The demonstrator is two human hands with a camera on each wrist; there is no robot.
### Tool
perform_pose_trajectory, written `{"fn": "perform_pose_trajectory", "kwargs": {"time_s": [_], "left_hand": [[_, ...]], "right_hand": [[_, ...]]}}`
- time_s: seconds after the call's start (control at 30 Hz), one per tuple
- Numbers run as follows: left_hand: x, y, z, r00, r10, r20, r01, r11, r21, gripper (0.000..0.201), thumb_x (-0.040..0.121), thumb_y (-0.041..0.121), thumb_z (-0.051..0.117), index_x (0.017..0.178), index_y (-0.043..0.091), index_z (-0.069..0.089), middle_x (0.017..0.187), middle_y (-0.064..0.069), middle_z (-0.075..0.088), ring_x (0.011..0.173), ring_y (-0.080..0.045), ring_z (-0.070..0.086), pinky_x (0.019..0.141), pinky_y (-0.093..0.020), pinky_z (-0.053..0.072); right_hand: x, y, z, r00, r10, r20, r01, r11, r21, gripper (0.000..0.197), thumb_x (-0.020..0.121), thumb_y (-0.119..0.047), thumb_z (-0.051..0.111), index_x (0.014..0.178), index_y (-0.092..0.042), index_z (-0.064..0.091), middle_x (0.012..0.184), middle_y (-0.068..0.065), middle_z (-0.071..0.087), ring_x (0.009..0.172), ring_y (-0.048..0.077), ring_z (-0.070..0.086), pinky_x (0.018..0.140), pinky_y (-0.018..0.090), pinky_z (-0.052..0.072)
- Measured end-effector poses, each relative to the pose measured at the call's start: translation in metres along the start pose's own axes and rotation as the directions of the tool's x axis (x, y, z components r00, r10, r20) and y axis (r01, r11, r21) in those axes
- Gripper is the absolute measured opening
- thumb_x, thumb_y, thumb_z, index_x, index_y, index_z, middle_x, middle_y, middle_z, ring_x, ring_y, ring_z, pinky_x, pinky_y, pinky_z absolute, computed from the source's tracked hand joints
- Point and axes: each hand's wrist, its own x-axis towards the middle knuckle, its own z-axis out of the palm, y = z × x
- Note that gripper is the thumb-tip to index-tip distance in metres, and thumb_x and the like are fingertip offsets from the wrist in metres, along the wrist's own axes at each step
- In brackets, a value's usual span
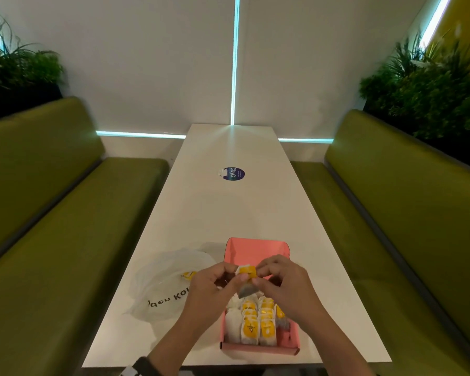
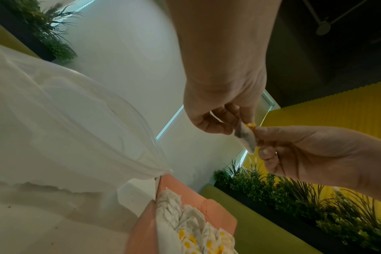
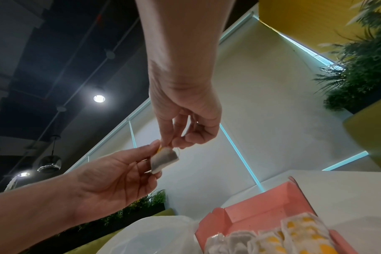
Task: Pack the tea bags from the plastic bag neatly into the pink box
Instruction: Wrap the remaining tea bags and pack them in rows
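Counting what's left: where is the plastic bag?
In the head view, the plastic bag lies on the table, left of the pink box.

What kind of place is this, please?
Probably a cafe or office booth: a long white table between two green padded benches, with plants behind them.

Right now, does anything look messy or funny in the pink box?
A little. Most tea bags stand in tidy rows in the pink box, but one by the right wall sits tilted, out of line.
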Motion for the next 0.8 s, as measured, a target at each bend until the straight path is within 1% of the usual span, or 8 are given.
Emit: {"fn": "perform_pose_trajectory", "kwargs": {"time_s": [0.13, 0.2, 0.3, 0.4, 0.5, 0.63, 0.7, 0.8], "left_hand": [[0.001, -0.003, -0.001, 0.995, 0.059, -0.085, -0.052, 0.995, 0.086, 0.013, 0.076, 0.027, 0.072, 0.081, 0.015, 0.074, 0.074, 0.004, 0.07, 0.067, -0.006, 0.062, 0.062, -0.013, 0.047], [0.002, -0.003, -0.001, 0.989, 0.088, -0.12, -0.07, 0.988, 0.141, 0.004, 0.078, 0.015, 0.073, 0.081, 0.016, 0.072, 0.073, 0.008, 0.07, 0.069, -0.005, 0.064, 0.061, -0.01, 0.046], [0.002, -0.006, -0.001, 0.982, 0.134, -0.133, -0.108, 0.976, 0.188, 0.008, 0.08, 0.014, 0.072, 0.085, 0.02, 0.07, 0.074, 0.01, 0.071, 0.069, -0.005, 0.067, 0.06, -0.019, 0.052], [-0.001, -0.007, 0.001, 0.958, 0.234, -0.168, -0.187, 0.949, 0.252, 0.009, 0.077, 0.022, 0.073, 0.085, 0.02, 0.069, 0.074, 0.016, 0.068, 0.069, 0.001, 0.065, 0.057, -0.011, 0.049], [-0.003, -0.005, 0.005, 0.93, 0.325, -0.173, -0.266, 0.918, 0.293, 0.012, 0.073, 0.017, 0.076, 0.083, 0.018, 0.07, 0.077, 0.023, 0.063, 0.07, 0.006, 0.062, 0.056, -0.003, 0.043], [-0.005, -0.006, 0.008, 0.898, 0.41, -0.163, -0.372, 0.902, 0.216, 0.009, 0.076, 0.028, 0.07, 0.083, 0.024, 0.065, 0.084, 0.016, 0.065, 0.072, 0.001, 0.064, 0.055, -0.01, 0.048], [-0.006, -0.007, 0.008, 0.898, 0.419, -0.132, -0.397, 0.903, 0.166, 0.01, 0.077, 0.028, 0.069, 0.085, 0.024, 0.065, 0.088, 0.015, 0.066, 0.073, -0.003, 0.065, 0.054, -0.015, 0.051], [-0.006, -0.005, 0.006, 0.908, 0.413, -0.068, -0.408, 0.909, 0.079, 0.01, 0.077, 0.026, 0.07, 0.086, 0.024, 0.066, 0.088, 0.016, 0.066, 0.075, -0.006, 0.067, 0.056, -0.022, 0.055]], "right_hand": [[-0.001, -0.003, -0.01, 0.999, 0.027, 0.041, -0.03, 0.998, 0.057, 0.017, 0.08, -0.015, 0.072, 0.069, -0.027, 0.068, 0.094, -0.011, 0.063, 0.08, 0.007, 0.06, 0.077, 0.027, 0.053], [-0.004, -0.01, -0.016, 0.984, 0.019, 0.178, -0.053, 0.981, 0.188, 0.013, 0.081, -0.014, 0.071, 0.071, -0.024, 0.072, 0.104, -0.011, 0.061, 0.078, 0.007, 0.059, 0.072, 0.022, 0.052], [-0.009, -0.019, -0.019, 0.956, 0.02, 0.293, -0.082, 0.976, 0.202, 0.018, 0.085, -0.021, 0.067, 0.069, -0.026, 0.073, 0.112, -0.013, 0.056, 0.076, 0.0, 0.058, 0.066, 0.012, 0.046], [-0.005, -0.015, -0.011, 0.972, 0.107, 0.208, -0.119, 0.992, 0.047, 0.027, 0.088, -0.023, 0.061, 0.064, -0.025, 0.072, 0.109, -0.013, 0.057, 0.07, -0.003, 0.057, 0.07, 0.017, 0.047], [0.0, -0.006, -0.002, 0.973, 0.173, 0.156, -0.146, 0.975, -0.167, 0.026, 0.087, -0.026, 0.06, 0.064, -0.025, 0.072, 0.105, -0.017, 0.057, 0.08, 0.001, 0.055, 0.081, 0.024, 0.047], [0.002, -0.003, 0.005, 0.989, 0.114, 0.091, -0.08, 0.946, -0.314, 0.019, 0.086, -0.032, 0.062, 0.094, -0.02, 0.075, 0.107, -0.014, 0.058, 0.078, 0.0, 0.05, 0.07, 0.011, 0.036], [0.003, -0.003, 0.006, 0.996, 0.084, 0.023, -0.073, 0.95, -0.305, 0.02, 0.085, -0.03, 0.064, 0.101, -0.02, 0.073, 0.112, -0.016, 0.058, 0.073, 0.0, 0.051, 0.074, 0.013, 0.039], [0.002, -0.006, 0.007, 1.0, 0.012, -0.015, -0.016, 0.958, -0.287, 0.022, 0.084, -0.019, 0.066, 0.106, -0.02, 0.072, 0.112, -0.02, 0.053, 0.082, 0.0, 0.052, 0.075, 0.002, 0.035]]}}
